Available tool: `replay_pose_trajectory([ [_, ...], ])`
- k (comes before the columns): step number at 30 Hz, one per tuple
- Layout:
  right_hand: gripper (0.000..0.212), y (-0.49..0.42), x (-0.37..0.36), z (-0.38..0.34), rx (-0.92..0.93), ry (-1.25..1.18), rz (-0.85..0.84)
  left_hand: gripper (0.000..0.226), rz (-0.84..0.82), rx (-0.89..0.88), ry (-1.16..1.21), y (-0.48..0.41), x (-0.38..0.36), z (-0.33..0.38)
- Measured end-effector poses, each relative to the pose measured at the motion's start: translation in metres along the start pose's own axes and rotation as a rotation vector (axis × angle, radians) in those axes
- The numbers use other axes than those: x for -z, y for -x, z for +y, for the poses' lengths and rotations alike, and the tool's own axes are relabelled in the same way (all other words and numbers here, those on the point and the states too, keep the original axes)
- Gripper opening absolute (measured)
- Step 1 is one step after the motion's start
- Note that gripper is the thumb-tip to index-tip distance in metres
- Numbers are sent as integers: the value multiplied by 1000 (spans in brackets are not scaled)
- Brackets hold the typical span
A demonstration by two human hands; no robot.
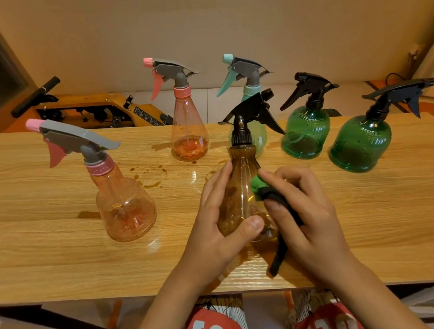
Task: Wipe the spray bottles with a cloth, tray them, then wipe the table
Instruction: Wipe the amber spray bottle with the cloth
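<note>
- Standing upright near the front edge of the counter (43, 254), the amber spray bottle (243, 188) has its long axis vertical, with the black trigger head on top.
- Its nozzle points to the right and slightly away from the person. The trigger lever hangs down on that same right side.
- The left hand (218, 227) grips the bottle's lower body, fingers wrapped round the left side and thumb lying across the near face.
- The right hand (306, 213) pinches a bunched cloth (259, 186), green at the tip and black behind, and presses it against the right flank of the bottle.
- A black strip of the cloth trails down from this hand to the counter just beside the bottle's base.
- The bottle thus sits between the two hands, touched by both.
- Two pink bottles stand upright on the counter, the near pink bottle (124, 205) to the left of the hands and the far pink bottle (188, 137) behind it, both nozzles pointing left.
- A teal bottle (243, 72) stands directly behind the amber one and is partly hidden by it.
- Two green bottles (306, 134) (361, 144) stand to the right, well apart from the hands.
- Brownish spills (150, 185) dot the counter between the pink bottles.
- A yellow machine (94, 108) lies beyond the counter's far edge.
</note>
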State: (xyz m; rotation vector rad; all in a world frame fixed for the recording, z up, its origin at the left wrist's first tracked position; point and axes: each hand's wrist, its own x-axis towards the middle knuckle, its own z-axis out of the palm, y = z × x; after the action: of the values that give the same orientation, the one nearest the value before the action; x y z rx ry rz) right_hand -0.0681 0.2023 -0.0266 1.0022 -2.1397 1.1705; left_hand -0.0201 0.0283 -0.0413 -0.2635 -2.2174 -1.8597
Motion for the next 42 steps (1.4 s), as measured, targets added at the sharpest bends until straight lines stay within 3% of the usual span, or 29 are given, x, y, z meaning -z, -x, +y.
replay_pose_trajectory([
  [6,38,0,2,7,-273,-89,93,89,-52,-5,-35,0,-5,1],
  [11,42,10,2,-3,-69,14,32,91,-22,8,-15,-1,-1,-1],
  [16,37,7,2,4,-392,-109,125,85,-82,1,-6,2,-3,0],
  [21,30,4,4,8,-473,-190,125,86,-89,26,61,2,0,-1],
  [28,27,-6,7,5,-366,-147,115,81,-78,35,6,-2,-5,0],
  [33,29,2,9,-1,-8,32,-14,89,-69,28,22,-1,-3,1],
  [38,18,-3,8,5,-262,-53,92,88,-94,14,-34,-2,-5,3],
  [42,26,10,3,-2,-99,19,18,88,-72,23,-7,-2,-3,4],
])
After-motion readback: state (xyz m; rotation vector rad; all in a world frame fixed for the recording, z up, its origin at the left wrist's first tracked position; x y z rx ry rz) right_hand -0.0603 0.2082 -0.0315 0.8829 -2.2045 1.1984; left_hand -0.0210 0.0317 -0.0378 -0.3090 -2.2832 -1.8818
